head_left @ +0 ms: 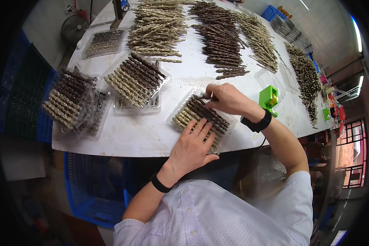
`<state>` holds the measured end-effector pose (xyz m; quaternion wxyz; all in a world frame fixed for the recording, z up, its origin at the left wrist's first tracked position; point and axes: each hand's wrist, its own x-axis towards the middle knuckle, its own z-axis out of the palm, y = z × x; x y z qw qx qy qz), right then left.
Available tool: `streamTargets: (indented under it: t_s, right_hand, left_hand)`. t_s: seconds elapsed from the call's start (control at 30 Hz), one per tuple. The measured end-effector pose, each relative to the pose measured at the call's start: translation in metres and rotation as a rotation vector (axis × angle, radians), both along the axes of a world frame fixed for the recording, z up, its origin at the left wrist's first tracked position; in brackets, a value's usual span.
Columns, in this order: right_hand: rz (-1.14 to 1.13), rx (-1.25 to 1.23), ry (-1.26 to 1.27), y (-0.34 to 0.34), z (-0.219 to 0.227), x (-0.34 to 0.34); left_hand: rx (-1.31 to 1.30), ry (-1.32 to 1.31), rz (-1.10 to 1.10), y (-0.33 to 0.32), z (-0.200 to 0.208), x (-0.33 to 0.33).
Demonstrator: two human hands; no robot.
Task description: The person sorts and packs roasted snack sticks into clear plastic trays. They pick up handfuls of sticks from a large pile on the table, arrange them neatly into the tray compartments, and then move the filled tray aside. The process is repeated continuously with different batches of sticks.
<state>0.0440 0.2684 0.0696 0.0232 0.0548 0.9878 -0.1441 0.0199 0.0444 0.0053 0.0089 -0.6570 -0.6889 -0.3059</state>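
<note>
A clear plastic tray (232, 123) sits near the table's front edge, filled with glittery gold twisted sticks (183, 119) and dark brown twisted sticks (213, 112) lying side by side. My left hand (192, 143) rests palm down on the tray's near side, fingers spread over the gold sticks. At the far side my right hand (228, 98) bends its finger and thumb together around the end of a dark brown stick, partly hidden by the fingers. A green tape dispenser (268, 97) stands just right of my right wrist.
Filled trays (137, 80) are stacked at the left, with another stack (69, 98) at the table corner. One filled tray (104, 42) lies farther back. Loose gold sticks (156, 30) and dark sticks (223, 41) spread across the back. A blue crate (96, 184) stands below the table edge.
</note>
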Motion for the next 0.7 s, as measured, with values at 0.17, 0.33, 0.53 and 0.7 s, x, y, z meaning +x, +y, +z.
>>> streamTargets:
  t_s: [0.17, 0.33, 0.53, 0.7]
  right_hand:
    - [-0.218, -0.317, -0.058, 0.01, 0.02, -0.007]
    - [-0.305, -0.327, -0.102, 0.011, 0.037, -0.004]
    - [-0.225, -0.259, -0.009, 0.007, 0.053, -0.002]
    - [-0.221, -0.757, 0.046, 0.01, 0.037, 0.006]
  left_hand:
    - [0.0, 0.009, -0.003, 0.0, -0.001, 0.0]
    - [-0.007, 0.006, -0.008, 0.0, 0.001, 0.0]
    - [-0.003, 0.012, -0.005, 0.0, -0.001, -0.001]
    - [-0.014, 0.003, -0.012, 0.0, 0.002, -0.001]
